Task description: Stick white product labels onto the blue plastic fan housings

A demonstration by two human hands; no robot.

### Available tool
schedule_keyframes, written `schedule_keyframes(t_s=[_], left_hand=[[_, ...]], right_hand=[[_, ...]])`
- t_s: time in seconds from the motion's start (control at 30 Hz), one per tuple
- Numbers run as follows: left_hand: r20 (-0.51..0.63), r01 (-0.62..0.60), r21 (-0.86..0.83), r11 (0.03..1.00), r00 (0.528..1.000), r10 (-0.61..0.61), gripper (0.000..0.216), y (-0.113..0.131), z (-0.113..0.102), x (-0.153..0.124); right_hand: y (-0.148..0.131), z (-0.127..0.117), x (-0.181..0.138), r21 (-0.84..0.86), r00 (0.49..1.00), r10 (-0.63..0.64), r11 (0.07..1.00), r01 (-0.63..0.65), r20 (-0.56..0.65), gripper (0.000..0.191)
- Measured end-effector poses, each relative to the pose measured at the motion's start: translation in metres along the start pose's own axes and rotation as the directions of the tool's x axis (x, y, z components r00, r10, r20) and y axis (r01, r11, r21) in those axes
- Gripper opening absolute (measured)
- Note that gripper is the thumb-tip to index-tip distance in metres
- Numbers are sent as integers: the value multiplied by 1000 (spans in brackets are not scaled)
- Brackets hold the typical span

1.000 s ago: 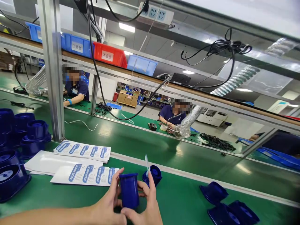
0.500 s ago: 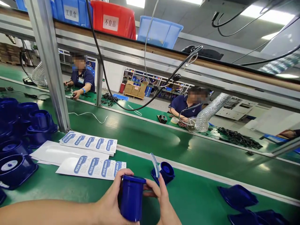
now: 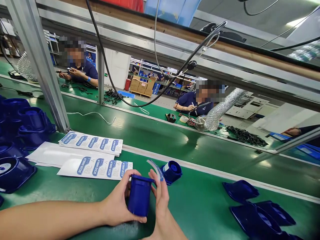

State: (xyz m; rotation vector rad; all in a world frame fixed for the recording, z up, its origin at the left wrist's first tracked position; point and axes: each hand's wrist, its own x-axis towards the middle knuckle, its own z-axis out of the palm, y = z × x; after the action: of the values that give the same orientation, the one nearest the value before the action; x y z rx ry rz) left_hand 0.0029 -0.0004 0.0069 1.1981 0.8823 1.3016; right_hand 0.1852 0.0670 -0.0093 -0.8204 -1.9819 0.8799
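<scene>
Dark-blue plastic part [image 3: 139, 195] is filling the grip of the left hand [image 3: 118, 201], as I'm viewing it remotely through the head camera. Left forearm is stretching nearly level from the left edge; the hand is wrapping the part's left side, upper fingers hooking near the flanged rim, one lower digit lying along the base. Grip is looking firm. Right hand [image 3: 163, 203] is rising from the bottom edge, wrist low, fingers pointing up, palm side facing the part. At its fingertips a curling label [image 3: 157, 170] is sticking out; I'm not able to tell whether the fingers are pinching it or it is just clinging. Contact between right hand and part: also not telling.

So the part is standing between the hands, rim up, tilting slightly, appearing raised over the green counter [image 3: 197, 203]. Label is arching just above and right of the rim. Another blue part [image 3: 172, 171] is sitting beyond the right hand. Printed label sheets [image 3: 100, 167] are lying just past the left hand. More blue parts are piling up at far left [image 3: 32, 125] and grouping at lower right [image 3: 257, 216], well apart from the hands.
</scene>
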Motion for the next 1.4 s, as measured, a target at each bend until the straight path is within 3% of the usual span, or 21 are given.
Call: schedule_keyframes(t_s=[0.13, 0.23, 0.37, 0.47, 0.57, 0.7, 0.77, 0.83, 0.9, 0.97, 1.07, 1.17, 1.23, 1.4], left_hand=[[0, -32, 30, 999, 999, 32, 102, -1, -2, 0], [34, -151, 129, 980, 988, 148, 99, -4, -1, 1], [90, -356, 308, 882, 934, 345, 96, -5, 2, 0], [99, -370, 367, 854, 928, 360, 91, -4, 3, -1], [84, -364, 405, 839, 928, 362, 81, -2, 0, 0], [-43, -255, 386, 886, 955, 294, 81, 0, -7, 6], [-110, -179, 357, 917, 966, 232, 87, 1, -8, 8], [-143, -122, 324, 938, 974, 175, 89, 2, -8, 8], [-153, -65, 281, 957, 982, 112, 90, 2, -7, 8], [-168, -33, 253, 967, 983, 77, 88, 2, -6, 8], [-184, -83, 299, 951, 973, 142, 83, 1, -6, 9], [-169, -123, 354, 927, 967, 192, 81, 1, -7, 10], [-162, -122, 367, 922, 968, 193, 82, 1, -8, 10], [-155, -96, 318, 943, 976, 152, 85, 3, -6, 9]], right_hand=[[-3, -21, 12, 80, 997, 32, 996, -26, -73, 106], [-15, -30, 9, 129, 994, -3, 991, 16, -105, 94], [-25, -18, 6, 104, 981, -59, 991, 79, -187, 91], [-26, -1, 10, 37, 967, -90, 994, 102, -240, 95], [-27, 4, 10, -32, 980, -131, 991, 128, -149, 105], [-26, -20, 4, -226, 976, -153, 956, 186, 158, 129], [-27, -38, 3, -322, 963, -242, 908, 269, 123, 116], [-31, -52, 5, -403, 922, -378, 860, 314, -87, 79], [-37, -58, 7, -415, 849, -447, 854, 313, -280, 47], [-44, -57, 7, -341, 828, -392, 903, 263, -401, 34], [-48, -49, 6, -88, 869, -110, 993, 77, -482, 12], [-45, -41, 5, 194, 890, 182, 975, -108, -418, 18], [-42, -37, 4, 319, 873, 316, 926, -199, -372, 22], [-40, -25, 0, 438, 856, 412, 862, -255, -312, 23]])
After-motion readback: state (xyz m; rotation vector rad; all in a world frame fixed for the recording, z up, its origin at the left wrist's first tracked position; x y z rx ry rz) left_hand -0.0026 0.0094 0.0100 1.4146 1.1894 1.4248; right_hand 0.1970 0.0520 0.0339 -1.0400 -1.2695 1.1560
